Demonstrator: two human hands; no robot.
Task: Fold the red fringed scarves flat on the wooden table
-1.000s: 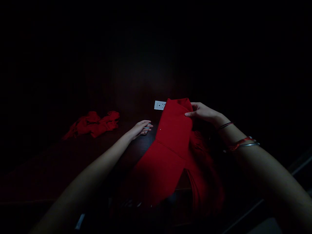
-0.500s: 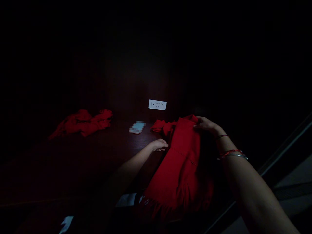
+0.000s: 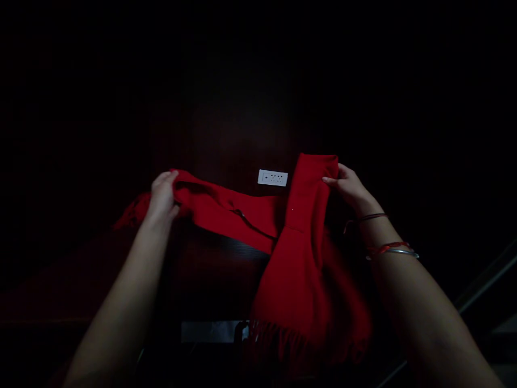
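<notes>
A red scarf (image 3: pixel 297 242) with a fringed end hangs folded from my right hand (image 3: pixel 350 188), whose thumb and fingers pinch its upper right corner. From that fold a band of the red cloth runs left to my left hand (image 3: pixel 162 196), which is closed on its far end. The band sags a little between the hands. Beyond my left wrist lies a crumpled red cloth (image 3: pixel 135 211); whether it joins the band cannot be made out. The fringe hangs low toward the front.
A white socket plate (image 3: pixel 273 178) is on the dark back wall. Below the dark tabletop (image 3: pixel 214 264) a pale strip (image 3: pixel 210 331) shows. A grey slanting edge (image 3: pixel 488 280) runs along the lower right. Most surroundings are too dark to make out.
My left hand has moved far left and now grips the red cloth, stretching a band across. My right hand has raised the folded scarf. The pale blurred object on the table is now hidden.
</notes>
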